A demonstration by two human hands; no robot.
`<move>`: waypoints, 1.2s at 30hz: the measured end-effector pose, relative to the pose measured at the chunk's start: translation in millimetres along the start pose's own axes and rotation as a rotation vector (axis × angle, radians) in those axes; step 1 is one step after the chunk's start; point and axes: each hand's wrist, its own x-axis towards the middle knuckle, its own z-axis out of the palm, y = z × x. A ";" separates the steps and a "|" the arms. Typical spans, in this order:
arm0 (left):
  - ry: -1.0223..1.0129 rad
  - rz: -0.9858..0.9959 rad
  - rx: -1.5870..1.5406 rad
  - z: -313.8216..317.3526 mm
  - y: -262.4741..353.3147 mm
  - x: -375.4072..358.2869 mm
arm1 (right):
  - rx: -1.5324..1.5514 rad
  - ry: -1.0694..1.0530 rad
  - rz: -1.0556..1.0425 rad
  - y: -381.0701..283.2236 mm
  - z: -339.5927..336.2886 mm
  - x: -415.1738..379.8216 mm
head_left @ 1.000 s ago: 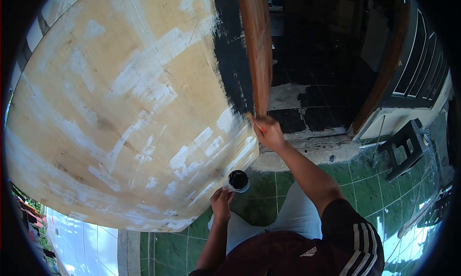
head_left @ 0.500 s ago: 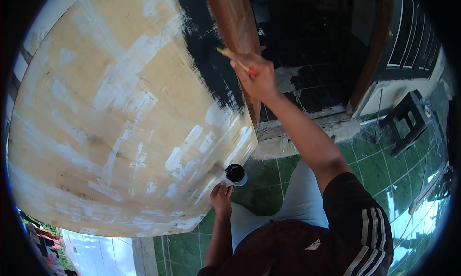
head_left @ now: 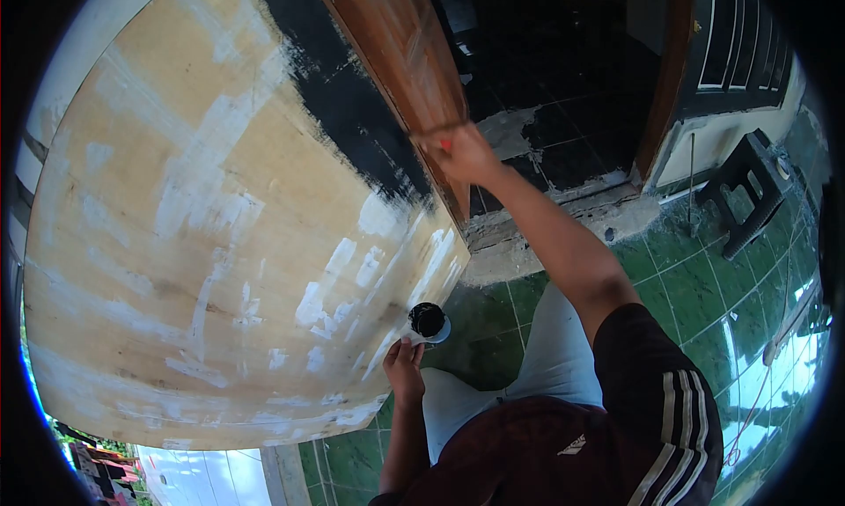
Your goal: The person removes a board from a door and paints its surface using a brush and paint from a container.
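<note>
A wide wooden panel (head_left: pixel 211 268) with white smears fills the left, and a band of black paint (head_left: pixel 352 101) runs down its right edge. My right hand (head_left: pixel 462 152) is closed round a paintbrush (head_left: pixel 431 139) with a red mark on its handle. The brush is blurred, over the panel's right edge beside the brown door frame; whether its bristles touch cannot be told. Lower down, my left hand (head_left: pixel 405 365) grips a small cup (head_left: pixel 429 321) of black paint close to the panel's lower right edge.
Behind the brown wooden frame (head_left: pixel 400 40) lies a dark tiled room with a raised sill (head_left: pixel 563 217). A dark plastic stool (head_left: pixel 748 194) stands at the right on the green tiled floor (head_left: pixel 695 295). A thin rod leans near it.
My right hand and the brush have moved slightly down, toward the panel's right edge. The view has shifted a little, and the panel sits further left. My left hand still holds the cup.
</note>
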 end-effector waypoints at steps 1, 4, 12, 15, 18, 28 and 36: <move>0.001 -0.003 0.004 0.7 -0.7 -0.9 | 0.078 0.105 -0.007 -9.4 -3.9 8.7; -0.016 -0.019 0.010 2.0 -4.2 -0.2 | 0.254 0.308 0.017 -11.5 -5.0 9.0; -0.008 0.003 0.073 17.6 2.9 0.2 | -0.176 -0.277 0.399 90.5 64.4 -183.2; -0.049 0.019 0.145 20.5 6.3 1.8 | 0.005 -0.147 0.529 61.5 49.7 -216.7; -0.041 0.018 0.097 33.2 9.0 0.8 | 0.209 -0.002 0.518 14.8 23.1 -216.0; -0.082 0.010 -0.006 56.4 -7.3 4.8 | 0.107 -0.373 0.218 -78.8 -16.0 -179.0; -0.116 -0.018 -0.018 73.4 -5.1 -4.6 | -0.229 -0.539 0.065 -60.7 42.9 -201.3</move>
